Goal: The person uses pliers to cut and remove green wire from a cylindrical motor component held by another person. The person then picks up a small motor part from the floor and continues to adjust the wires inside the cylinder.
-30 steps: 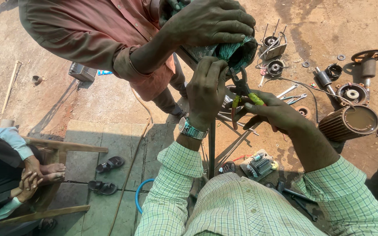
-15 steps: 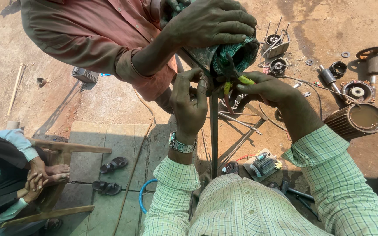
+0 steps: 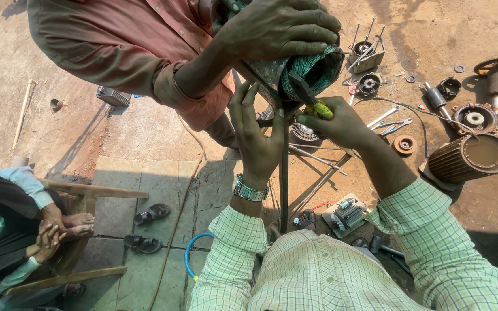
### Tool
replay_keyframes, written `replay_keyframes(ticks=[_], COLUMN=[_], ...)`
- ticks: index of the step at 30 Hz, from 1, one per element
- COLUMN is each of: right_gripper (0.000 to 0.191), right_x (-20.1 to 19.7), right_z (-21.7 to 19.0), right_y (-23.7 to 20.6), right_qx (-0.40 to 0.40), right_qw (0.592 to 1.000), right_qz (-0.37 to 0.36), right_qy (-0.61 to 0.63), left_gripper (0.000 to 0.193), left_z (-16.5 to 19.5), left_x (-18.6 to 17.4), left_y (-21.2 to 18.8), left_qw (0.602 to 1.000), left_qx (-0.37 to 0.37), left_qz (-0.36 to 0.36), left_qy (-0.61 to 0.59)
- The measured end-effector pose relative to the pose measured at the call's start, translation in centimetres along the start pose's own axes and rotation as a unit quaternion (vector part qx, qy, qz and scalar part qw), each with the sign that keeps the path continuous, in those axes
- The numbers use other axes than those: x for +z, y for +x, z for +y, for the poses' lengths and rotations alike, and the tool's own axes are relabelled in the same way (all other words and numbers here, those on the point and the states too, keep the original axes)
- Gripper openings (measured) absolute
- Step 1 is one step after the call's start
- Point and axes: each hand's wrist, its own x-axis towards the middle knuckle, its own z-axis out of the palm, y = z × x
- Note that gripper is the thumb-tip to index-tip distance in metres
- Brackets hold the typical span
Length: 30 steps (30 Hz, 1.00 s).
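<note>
A motor stator with green wire windings (image 3: 313,68) sits on top of a dark upright metal post (image 3: 284,178). A co-worker in a reddish shirt grips it from above with one hand (image 3: 283,26). My right hand (image 3: 344,124) is shut on pliers with yellow-green handles (image 3: 312,102), whose jaws reach into the green winding. My left hand (image 3: 255,138), with a metal watch (image 3: 250,191) on the wrist, is open. Its fingers point up beside the post and touch the underside of the stator.
On the dirt at the right lie a ribbed motor housing (image 3: 471,158), a rotor (image 3: 494,78), end covers (image 3: 367,55) and a wrench (image 3: 383,118). A small wired device (image 3: 347,216) lies by the post. Sandals (image 3: 151,214), a blue hose (image 3: 194,253) and a seated person (image 3: 7,230) are at the left.
My right hand has brought the pliers up and to the left into the winding. My left hand has opened its fingers and shifted a little lower and left beside the post.
</note>
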Motion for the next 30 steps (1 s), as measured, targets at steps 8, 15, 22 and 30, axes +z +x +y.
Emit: replay_keyframes(ticks=[8,15,22,30], right_gripper=[0.022,0.016,0.032,0.047], right_x=[3.8,5.2,3.6,2.0], right_z=[0.7,0.0,-0.2,4.1], right_y=[0.9,-1.5,-4.7,-5.4], right_qx=[-0.230,-0.143,0.020,0.031], right_qw=[0.891,0.934,0.881,0.912], right_qz=[0.314,0.301,-0.038,-0.039], right_qy=[-0.235,-0.127,0.472,0.408], left_gripper=[0.087,0.085,0.085,0.086], left_z=[-3.3,-4.2,-3.6,-3.9], left_x=[3.0,4.0,3.8,4.1], left_y=[-0.8,-1.7,-1.7,-2.1], left_qw=[0.995,0.994,0.989,0.994], left_qx=[-0.050,-0.019,-0.050,-0.012], left_qz=[-0.081,-0.085,-0.123,-0.095], left_qy=[-0.003,0.070,0.072,0.061])
